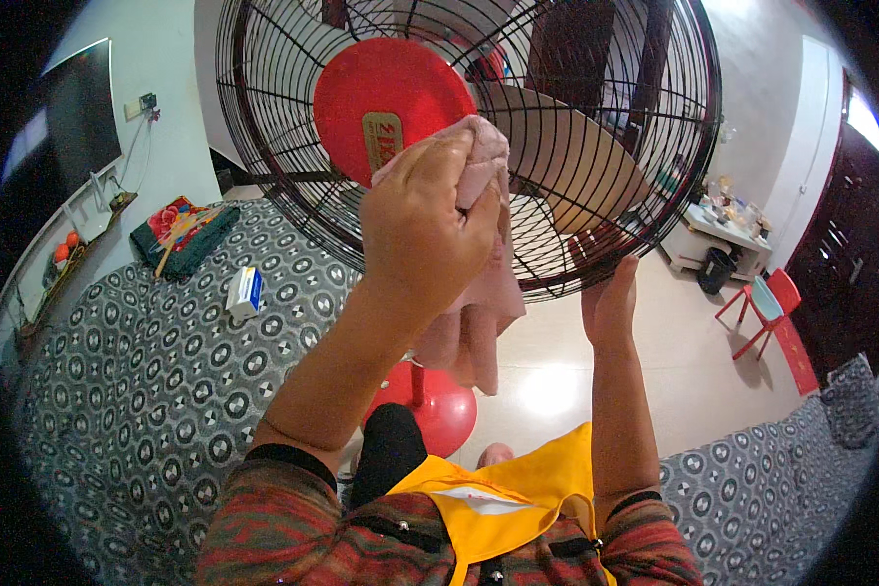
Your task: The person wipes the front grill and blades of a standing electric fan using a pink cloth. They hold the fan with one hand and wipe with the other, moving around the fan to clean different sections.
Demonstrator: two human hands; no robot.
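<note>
Before me stands an electric fan with a dark wire guard and a round red centre cap that bears writing. My left hand is closed around a pink cloth, pressed to the lower right part of the cap. The cloth's loose end hangs down in folds below the hand. My right hand grips the guard's lower right rim, thumb on the near side and fingers behind the wires. A pale fan blade shows through the guard. Beneath is the fan's round red base.
A grey patterned cover spreads at left, with a small box and folded dark textile on it. To the right are a red chair, a black bin and a white cabinet. Another patterned seat lies at lower right.
</note>
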